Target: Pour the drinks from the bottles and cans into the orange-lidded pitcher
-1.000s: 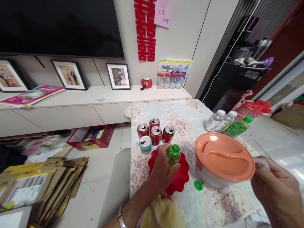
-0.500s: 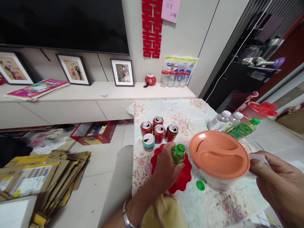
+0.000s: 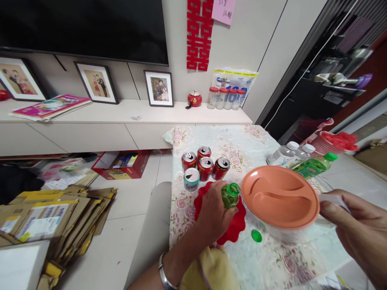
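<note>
My left hand is wrapped round a green plastic bottle. Its mouth is uncapped, and it stands over a red scalloped mat. On the tablecloth to its right lies a green cap. The fingers of my right hand close on the pale, clear handle of a clear jug with an orange lid. That lid is seated on top, and most of the jug's body is hidden under it. Several opened drink cans stand beyond my left hand, red ones and a teal one.
Behind the jug, clear bottles with white caps and a green bottle stand near the table's right side. A pink basket with red plastic is beyond them. Flattened cardboard and a red box lie on the floor at left.
The view has shifted slightly, so everything sits a little further right. Both hands keep their holds on the bottle and the jug's handle.
</note>
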A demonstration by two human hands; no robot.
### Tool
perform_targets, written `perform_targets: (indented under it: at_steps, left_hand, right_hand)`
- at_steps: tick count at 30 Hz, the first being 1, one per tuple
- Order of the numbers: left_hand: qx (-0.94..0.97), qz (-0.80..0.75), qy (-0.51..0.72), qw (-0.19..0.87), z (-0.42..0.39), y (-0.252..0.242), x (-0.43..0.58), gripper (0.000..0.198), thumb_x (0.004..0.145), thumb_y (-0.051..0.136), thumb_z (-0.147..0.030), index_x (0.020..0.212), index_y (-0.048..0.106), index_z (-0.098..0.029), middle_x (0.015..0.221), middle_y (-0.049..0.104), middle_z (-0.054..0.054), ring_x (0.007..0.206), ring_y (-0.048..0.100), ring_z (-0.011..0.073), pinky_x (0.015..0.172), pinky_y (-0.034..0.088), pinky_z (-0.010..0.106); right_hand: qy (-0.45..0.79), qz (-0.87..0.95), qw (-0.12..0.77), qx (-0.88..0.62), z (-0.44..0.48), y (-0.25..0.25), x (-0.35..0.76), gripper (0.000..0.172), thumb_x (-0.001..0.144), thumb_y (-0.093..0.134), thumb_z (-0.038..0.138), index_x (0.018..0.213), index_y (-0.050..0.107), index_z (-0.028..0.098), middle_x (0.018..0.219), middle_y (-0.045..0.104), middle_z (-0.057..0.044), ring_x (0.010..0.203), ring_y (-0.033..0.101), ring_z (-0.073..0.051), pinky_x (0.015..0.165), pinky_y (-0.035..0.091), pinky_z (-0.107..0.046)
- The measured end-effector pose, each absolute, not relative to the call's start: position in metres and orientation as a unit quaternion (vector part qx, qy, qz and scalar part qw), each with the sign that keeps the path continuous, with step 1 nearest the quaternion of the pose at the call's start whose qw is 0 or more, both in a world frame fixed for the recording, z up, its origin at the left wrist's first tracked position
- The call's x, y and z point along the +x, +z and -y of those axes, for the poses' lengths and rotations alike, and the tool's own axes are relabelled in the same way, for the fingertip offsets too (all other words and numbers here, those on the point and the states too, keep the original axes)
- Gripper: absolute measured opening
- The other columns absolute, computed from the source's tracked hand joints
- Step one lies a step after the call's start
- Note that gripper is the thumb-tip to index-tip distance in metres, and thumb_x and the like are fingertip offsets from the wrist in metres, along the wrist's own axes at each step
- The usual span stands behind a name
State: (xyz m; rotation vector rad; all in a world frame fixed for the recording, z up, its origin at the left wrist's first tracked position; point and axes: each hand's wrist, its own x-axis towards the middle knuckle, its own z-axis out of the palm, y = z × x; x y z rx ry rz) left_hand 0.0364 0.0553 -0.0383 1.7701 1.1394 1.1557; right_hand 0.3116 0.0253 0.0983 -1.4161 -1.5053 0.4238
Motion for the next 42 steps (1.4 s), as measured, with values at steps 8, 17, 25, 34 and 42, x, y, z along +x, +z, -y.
perform_targets:
  at_steps: [8,17,25,34,42]
  left_hand:
    - [0.683,-0.436,0.466,0.355,-0.055,-0.042,0.037,0.067,0.089,0.072,-0.03,0.15,0.046,-0.021,0.152,0.059,0.021,0.145,0.056,0.0405,0.117,0.05,0.066]
    - [0.706,-0.424,0.448,0.348,-0.056,-0.043,0.038,0.064,0.095,0.065,-0.03,0.152,0.038,-0.017,0.154,0.052,0.025,0.147,0.051,0.043,0.116,0.048,0.067]
    - [0.716,-0.423,0.447,0.33,-0.056,-0.048,0.038,0.07,0.095,0.067,-0.032,0.155,0.032,-0.021,0.156,0.05,0.023,0.149,0.05,0.0409,0.118,0.048,0.064]
    - [0.725,-0.413,0.449,0.32,-0.056,-0.045,0.038,0.068,0.096,0.066,-0.032,0.154,0.032,-0.019,0.154,0.051,0.024,0.147,0.051,0.0403,0.117,0.048,0.064]
    - [0.731,-0.412,0.444,0.315,-0.055,-0.046,0.039,0.07,0.096,0.066,-0.029,0.154,0.027,-0.021,0.154,0.049,0.022,0.148,0.05,0.04,0.117,0.048,0.065]
  right_hand:
    - [0.029,0.753,0.376,-0.54,-0.031,0.127,0.312,0.025,0.092,0.07,0.052,0.077,0.072,0.033,0.06,0.065,0.003,0.042,0.053,-0.014,0.036,0.039,-0.029]
    - [0.0,0.804,0.309,-0.508,-0.037,0.139,0.317,0.024,0.099,0.065,0.05,0.084,0.069,0.031,0.051,0.055,0.006,0.034,0.047,-0.009,0.035,0.033,-0.025]
    - [-0.014,0.805,0.276,-0.525,-0.041,0.137,0.331,0.032,0.097,0.065,0.06,0.085,0.07,0.03,0.055,0.06,0.005,0.036,0.049,-0.01,0.036,0.036,-0.026]
    - [0.04,0.745,0.194,-0.637,-0.03,0.133,0.339,0.046,0.09,0.046,0.078,0.088,0.063,0.035,0.063,0.065,-0.002,0.051,0.062,-0.03,0.047,0.038,-0.043]
    - [0.006,0.758,0.169,-0.63,-0.032,0.14,0.345,0.041,0.092,0.052,0.073,0.086,0.063,0.035,0.064,0.065,-0.001,0.054,0.064,-0.028,0.047,0.043,-0.041]
